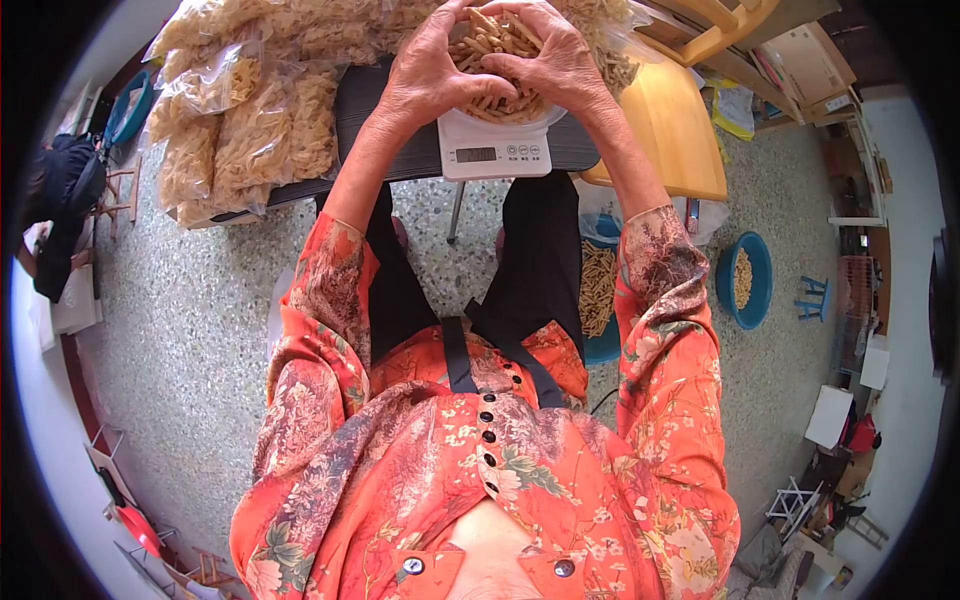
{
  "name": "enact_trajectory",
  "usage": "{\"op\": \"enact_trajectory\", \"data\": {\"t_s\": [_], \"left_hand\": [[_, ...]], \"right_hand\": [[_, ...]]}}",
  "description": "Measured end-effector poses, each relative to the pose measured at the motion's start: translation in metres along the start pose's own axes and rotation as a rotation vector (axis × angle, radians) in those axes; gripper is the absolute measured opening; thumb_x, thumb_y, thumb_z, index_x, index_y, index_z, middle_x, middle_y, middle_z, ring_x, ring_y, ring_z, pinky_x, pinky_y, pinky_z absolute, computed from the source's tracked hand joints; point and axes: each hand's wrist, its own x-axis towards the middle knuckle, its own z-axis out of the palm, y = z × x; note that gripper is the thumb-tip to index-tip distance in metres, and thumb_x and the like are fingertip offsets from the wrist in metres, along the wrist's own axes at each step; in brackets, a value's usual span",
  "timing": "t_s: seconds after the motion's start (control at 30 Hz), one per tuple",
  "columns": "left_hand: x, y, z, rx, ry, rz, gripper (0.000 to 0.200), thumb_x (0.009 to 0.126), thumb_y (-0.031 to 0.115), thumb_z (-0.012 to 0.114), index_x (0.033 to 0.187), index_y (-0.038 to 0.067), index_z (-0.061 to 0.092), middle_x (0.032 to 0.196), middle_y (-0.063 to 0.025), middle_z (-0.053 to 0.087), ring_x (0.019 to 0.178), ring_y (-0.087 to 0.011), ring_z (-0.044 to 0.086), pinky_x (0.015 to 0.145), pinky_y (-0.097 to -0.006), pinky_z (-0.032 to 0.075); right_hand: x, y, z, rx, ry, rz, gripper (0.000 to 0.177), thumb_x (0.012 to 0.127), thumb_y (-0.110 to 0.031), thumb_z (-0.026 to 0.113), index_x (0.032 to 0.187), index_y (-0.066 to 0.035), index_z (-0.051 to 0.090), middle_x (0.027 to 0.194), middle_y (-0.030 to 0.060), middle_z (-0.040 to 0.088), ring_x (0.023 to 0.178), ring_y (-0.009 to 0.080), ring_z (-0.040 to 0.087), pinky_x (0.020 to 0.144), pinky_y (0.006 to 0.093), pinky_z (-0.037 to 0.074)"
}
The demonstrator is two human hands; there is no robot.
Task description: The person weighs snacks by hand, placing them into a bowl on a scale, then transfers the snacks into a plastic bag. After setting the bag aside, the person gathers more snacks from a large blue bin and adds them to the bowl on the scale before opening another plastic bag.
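On a black padded surface stands a white digital scale (497, 150) with a lit display. It bears a pale, see-through container (548, 117), perhaps a bowl or an opened bag, filled with light brown dried sticks (500, 38). My left hand (435, 65) curls around the near left of the container, its thumb lying over the sticks. From the other side my right hand (556, 62) curves round in the same way, thumb pointing inward. The fingertips at the far side are cut off or hidden. Clear bags of flat tan pieces (262, 135) are piled left of the scale.
A yellow wooden stool or chair (668, 130) stands right of the scale. Below it sits a blue basin with more sticks (597, 290). Another blue basin (745, 285) and a small blue stool (813, 298) are on the speckled floor (190, 300). A person (65, 200) shows at far left.
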Motion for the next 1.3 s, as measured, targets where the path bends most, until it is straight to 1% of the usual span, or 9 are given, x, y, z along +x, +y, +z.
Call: {"op": "enact_trajectory", "data": {"t_s": [0.17, 0.23, 0.53, 0.73, 0.97, 1.03, 1.07, 1.27, 1.3], "left_hand": [[0.001, 0.007, 0.0, -0.043, 0.015, -0.035, 0.112, 0.061, 0.027, 0.097, 0.149, -0.002, 0.034, 0.137, -0.0194, 0.052, 0.124, -0.0298, 0.056, 0.101, -0.0397, 0.05], [0.001, 0.009, -0.001, 0.131, 0.027, -0.008, 0.109, 0.061, 0.029, 0.096, 0.147, -0.002, 0.037, 0.137, -0.0193, 0.052, 0.126, -0.0303, 0.054, 0.103, -0.0409, 0.048], [0.001, 0.017, -0.003, 0.057, -0.032, -0.028, 0.099, 0.064, 0.028, 0.094, 0.144, 0.002, 0.043, 0.137, -0.017, 0.051, 0.127, -0.0296, 0.052, 0.104, -0.0402, 0.047], [0.001, 0.017, -0.003, -0.017, -0.051, -0.057, 0.097, 0.065, 0.027, 0.094, 0.144, 0.003, 0.043, 0.139, -0.0161, 0.049, 0.128, -0.029, 0.051, 0.106, -0.0396, 0.046], [-0.001, 0.009, 0.0, 0.019, -0.032, -0.047, 0.101, 0.065, 0.022, 0.094, 0.146, -0.001, 0.038, 0.141, -0.017, 0.046, 0.132, -0.029, 0.048, 0.108, -0.0394, 0.046], [0.0, 0.011, 0.003, -0.221, -0.052, -0.058, 0.101, 0.066, 0.016, 0.093, 0.147, -0.002, 0.035, 0.141, -0.0168, 0.047, 0.132, -0.0283, 0.049, 0.108, -0.0381, 0.047], [0.0, 0.011, 0.003, -0.221, -0.051, -0.057, 0.101, 0.066, 0.016, 0.093, 0.147, -0.002, 0.035, 0.141, -0.0168, 0.047, 0.132, -0.0283, 0.049, 0.108, -0.0381, 0.047], [-0.001, 0.007, 0.002, -0.247, -0.064, -0.06, 0.098, 0.069, 0.015, 0.092, 0.147, -0.002, 0.035, 0.14, -0.0164, 0.047, 0.129, -0.0266, 0.052, 0.105, -0.0372, 0.05], [-0.001, 0.008, 0.002, -0.182, -0.044, -0.062, 0.096, 0.07, 0.015, 0.091, 0.146, -0.002, 0.035, 0.14, -0.0168, 0.047, 0.129, -0.0267, 0.053, 0.105, -0.0372, 0.05]], "right_hand": [[0.003, -0.006, -0.006, 0.025, -0.037, -0.042, 0.053, 0.073, -0.01, 0.077, 0.124, -0.005, 0.062, 0.118, 0.0172, 0.062, 0.111, 0.0308, 0.062, 0.097, 0.0399, 0.051], [0.004, -0.004, -0.006, 0.019, -0.045, -0.034, 0.052, 0.074, -0.006, 0.075, 0.124, -0.004, 0.062, 0.118, 0.0168, 0.062, 0.11, 0.0295, 0.063, 0.095, 0.0381, 0.053], [0.004, -0.02, -0.014, 0.147, -0.057, 0.052, 0.045, 0.078, 0.003, 0.071, 0.122, -0.002, 0.062, 0.117, 0.0159, 0.062, 0.109, 0.027, 0.064, 0.095, 0.0353, 0.054], [0.006, -0.015, -0.013, 0.036, -0.037, -0.053, 0.042, 0.078, 0.003, 0.07, 0.12, -0.001, 0.063, 0.114, 0.0157, 0.063, 0.104, 0.0277, 0.065, 0.091, 0.0355, 0.056], [0.009, -0.015, -0.01, 0.039, -0.033, -0.032, 0.043, 0.082, 0.002, 0.067, 0.125, 0.0, 0.061, 0.117, 0.0193, 0.066, 0.106, 0.0277, 0.067, 0.091, 0.0359, 0.056], [0.01, -0.009, -0.006, 0.002, -0.012, -0.095, 0.047, 0.084, 0.001, 0.065, 0.131, 0.0, 0.059, 0.121, 0.0211, 0.066, 0.111, 0.0284, 0.066, 0.092, 0.036, 0.055], [0.01, -0.01, -0.006, 0.001, -0.012, -0.095, 0.047, 0.084, 0.001, 0.065, 0.131, 0.0, 0.059, 0.121, 0.0211, 0.066, 0.111, 0.0284, 0.066, 0.092, 0.036, 0.055], [0.008, -0.007, -0.009, 0.09, -0.049, -0.035, 0.046, 0.09, -0.003, 0.064, 0.135, 0.0, 0.056, 0.119, 0.0207, 0.068, 0.107, 0.0278, 0.068, 0.09, 0.0359, 0.056], [0.008, -0.011, -0.013, 0.111, -0.051, 0.069, 0.042, 0.092, -0.004, 0.063, 0.134, -0.001, 0.057, 0.117, 0.0195, 0.068, 0.105, 0.026, 0.068, 0.088, 0.0353, 0.057]]}}
